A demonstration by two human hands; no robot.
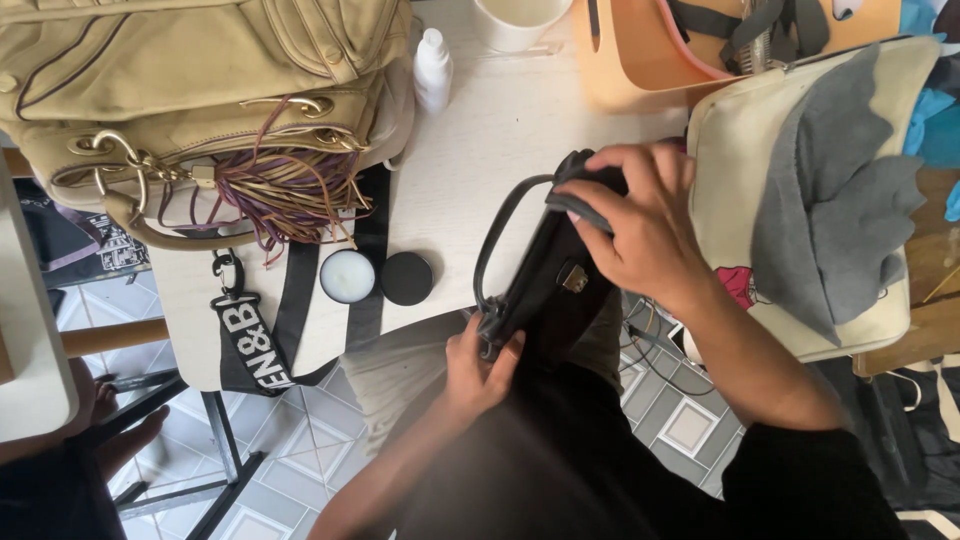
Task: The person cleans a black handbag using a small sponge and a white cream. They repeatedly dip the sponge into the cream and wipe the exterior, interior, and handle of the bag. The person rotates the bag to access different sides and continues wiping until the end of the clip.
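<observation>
Your left hand (480, 365) has its fingers curled round the near end of the small black leather handbag (545, 290) | your right hand (640, 225) presses spread fingers over its far top | bag at the pale surface's (500, 140) near edge, right of the open white-filled tin (347, 276).

The person's right hand (640, 225) pressed down over the top of a small black handbag (555, 285), fingers (600, 165) curled on its edge, while the left hand (480, 370) gripped the lower end by the handle's base. On the pale desk (500, 140) lay a tan fringed bag (200, 110), an open tin of white cream (347, 275) beside its black lid (407, 278), and a small white bottle (433, 68).
</observation>
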